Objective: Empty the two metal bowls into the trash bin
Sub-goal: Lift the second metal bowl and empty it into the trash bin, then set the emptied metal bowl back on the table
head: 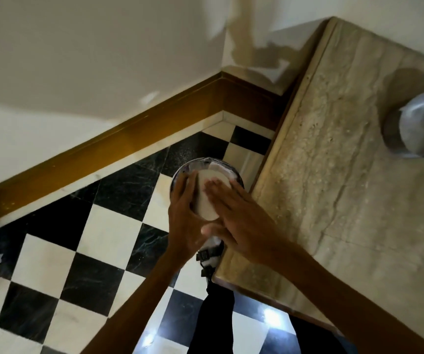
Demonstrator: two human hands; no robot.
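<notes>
My left hand (182,208) grips a metal bowl (205,200) by its left side. My right hand (239,215) lies across the bowl's right side with the fingers flat and the thumb under its near edge. The bowl is tipped up and looks pale and blurred. It hangs directly over a round dark trash bin (188,168) with a shiny liner, which stands on the floor beside the table corner. What is inside the bowl is hidden. A second metal bowl (420,129) stands on the stone table (333,175) at the far right, partly cut off by the frame edge.
The floor is black and white checkered tile (98,233). A cream wall with a brown skirting board (119,139) runs behind the bin. The table edge is close to my right forearm. My dark trouser leg and sandalled foot (209,254) stand beside the table.
</notes>
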